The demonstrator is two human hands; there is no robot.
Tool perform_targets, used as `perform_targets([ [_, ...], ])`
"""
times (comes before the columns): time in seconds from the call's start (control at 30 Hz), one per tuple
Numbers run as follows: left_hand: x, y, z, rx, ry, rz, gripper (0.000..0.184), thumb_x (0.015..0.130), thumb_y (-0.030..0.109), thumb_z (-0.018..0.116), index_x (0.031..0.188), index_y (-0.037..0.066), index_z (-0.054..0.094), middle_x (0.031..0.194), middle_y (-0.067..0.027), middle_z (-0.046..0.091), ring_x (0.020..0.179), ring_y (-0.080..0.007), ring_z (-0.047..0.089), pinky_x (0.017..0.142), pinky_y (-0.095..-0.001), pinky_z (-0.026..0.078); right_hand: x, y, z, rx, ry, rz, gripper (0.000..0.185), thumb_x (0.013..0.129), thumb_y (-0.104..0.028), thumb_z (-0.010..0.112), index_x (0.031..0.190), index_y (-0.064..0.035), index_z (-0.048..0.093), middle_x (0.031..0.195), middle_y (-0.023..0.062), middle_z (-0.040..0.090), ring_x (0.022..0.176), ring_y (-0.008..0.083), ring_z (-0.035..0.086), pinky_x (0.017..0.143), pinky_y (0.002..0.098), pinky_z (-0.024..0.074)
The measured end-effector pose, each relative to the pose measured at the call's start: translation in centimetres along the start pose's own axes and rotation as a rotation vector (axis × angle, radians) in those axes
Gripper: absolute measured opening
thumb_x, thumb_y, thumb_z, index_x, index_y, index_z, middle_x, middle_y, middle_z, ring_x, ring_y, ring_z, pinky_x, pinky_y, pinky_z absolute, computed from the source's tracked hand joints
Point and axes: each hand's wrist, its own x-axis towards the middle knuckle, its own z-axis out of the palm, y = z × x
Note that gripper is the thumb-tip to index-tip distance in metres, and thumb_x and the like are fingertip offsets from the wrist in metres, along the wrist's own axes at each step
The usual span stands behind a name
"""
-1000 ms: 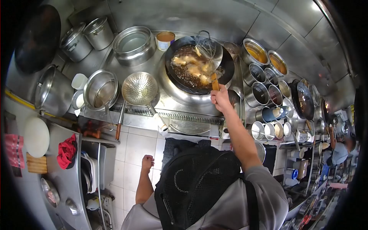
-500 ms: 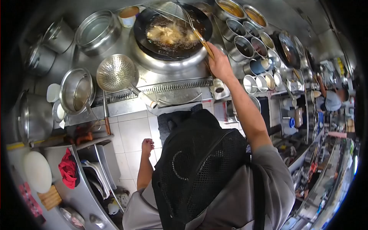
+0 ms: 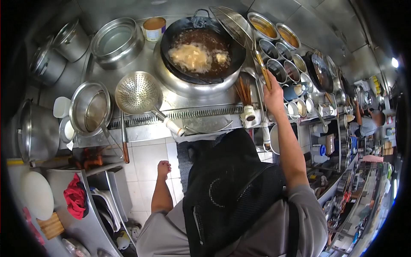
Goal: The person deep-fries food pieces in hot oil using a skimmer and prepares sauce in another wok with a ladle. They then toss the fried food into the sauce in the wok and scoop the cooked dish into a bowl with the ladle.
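Note:
My right hand is closed round the wooden handle of a wire-mesh skimmer. The skimmer's head is raised over the far right rim of a black wok. In the wok, pale battered pieces fry in bubbling dark oil, one small clump apart to the right. My left hand hangs low beside my apron, above the floor tiles, its fingers curled with nothing seen in them.
A perforated ladle and a strainer over a pot sit left of the wok. Behind stand a large steel pot and a tin. Seasoning pots line the right. A bamboo brush stands near my right arm. Another person works far right.
My right hand has drawn the skimmer to the right, from over the wok's oil to its right rim. The left hand stays low. The view has shifted slightly.

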Motion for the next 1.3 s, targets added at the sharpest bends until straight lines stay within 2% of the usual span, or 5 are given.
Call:
perform_targets([
  [0.53, -0.1, -3.2, 0.2, -0.155, 0.035, -0.08, 0.01, 0.091, 0.003, 0.042, 0.096, 0.006, 0.05, 0.067, -0.0071, 0.054, 0.049, -0.0128, 0.049, 0.04, -0.0255, 0.039, 4.7, 2.3, -0.4, 0.079, -0.142, 0.298, 0.055, 0.081, -0.006, 0.061, 0.134, -0.0043, 0.048, 0.12, 0.0259, 0.06, 0.116, 0.041, 0.055, 0.098, 0.0414, 0.0428],
  [0.7, -0.5, -1.9, -0.4, -0.128, 0.079, -0.025, 0.016, 0.09, 0.0, 0.038, 0.097, 0.006, 0.05, 0.071, -0.0068, 0.055, 0.052, -0.0116, 0.049, 0.043, -0.0234, 0.042, 6.5, 4.1, 0.4, 0.217, -0.311, 0.492, 0.058, 0.079, -0.002, 0.062, 0.135, -0.0022, 0.045, 0.09, 0.0181, 0.065, 0.062, 0.0246, 0.063, 0.055, 0.0346, 0.0505],
  [0.77, 0.5, -0.4, -0.1, -0.19, 0.091, -0.006, 0.013, 0.09, 0.001, 0.04, 0.095, 0.007, 0.05, 0.07, -0.0073, 0.055, 0.051, -0.0125, 0.049, 0.041, -0.0237, 0.041, 7.1, 4.8, 1.1, 0.67, -0.452, 0.688, 0.061, 0.079, 0.003, 0.059, 0.137, -0.0035, 0.041, 0.074, 0.0094, 0.056, 0.045, 0.0108, 0.046, 0.037, 0.027, 0.0347],
  [1.17, -0.7, 3.3, -0.8, -0.147, 0.113, 0.12, 0.012, 0.092, 0.005, 0.041, 0.099, 0.006, 0.049, 0.074, -0.0069, 0.056, 0.051, -0.0116, 0.047, 0.044, -0.0245, 0.041, 11.8, 8.6, 0.3, 0.672, -0.773, 0.586, 0.068, 0.082, 0.002, 0.059, 0.144, -0.0145, 0.037, 0.073, 0.0021, 0.053, 0.047, 0.0055, 0.041, 0.037, 0.0212, 0.0287],
  [1.3, -1.2, -0.8, -1.5, -0.199, 0.129, 0.03, 0.014, 0.09, 0.002, 0.04, 0.1, 0.006, 0.05, 0.074, -0.0074, 0.056, 0.051, -0.0117, 0.048, 0.044, -0.0246, 0.041, 10.1, 6.0, -3.0, 0.681, -0.833, 0.764, 0.058, 0.083, 0.002, 0.059, 0.137, -0.0109, 0.041, 0.073, 0.0038, 0.054, 0.046, 0.0052, 0.041, 0.036, 0.0202, 0.0277],
])
